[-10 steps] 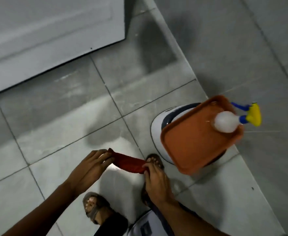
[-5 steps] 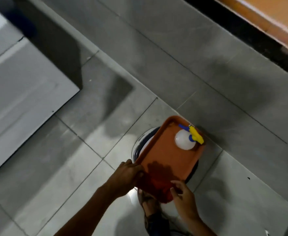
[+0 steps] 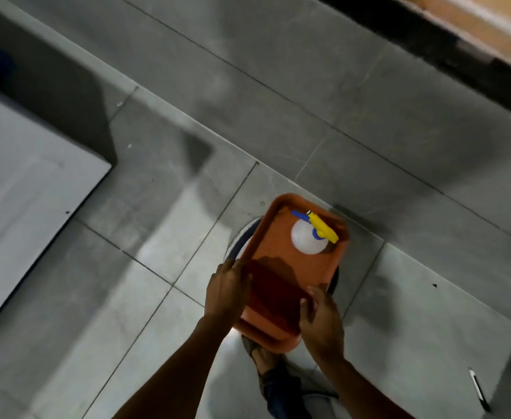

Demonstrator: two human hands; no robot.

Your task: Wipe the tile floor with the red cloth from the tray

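The dark red cloth (image 3: 274,293) lies spread flat in the near half of the orange tray (image 3: 278,237). My left hand (image 3: 225,290) is at the cloth's left edge by the tray rim, fingers curled on it. My right hand (image 3: 320,322) pinches the cloth's right edge over the tray's near right corner. The grey tile floor (image 3: 145,297) stretches to the left and right below the tray.
A white spray bottle with a yellow and blue head (image 3: 307,238) stands at the tray's far end. The tray rests on a round white stool (image 3: 242,240). My sandalled foot (image 3: 263,358) is just under the tray. A white panel (image 3: 21,192) is at left, a tiled wall behind.
One second ago both hands held the cloth stretched low over the floor, left of the tray. They have since brought it up onto the tray, where it now lies flat.
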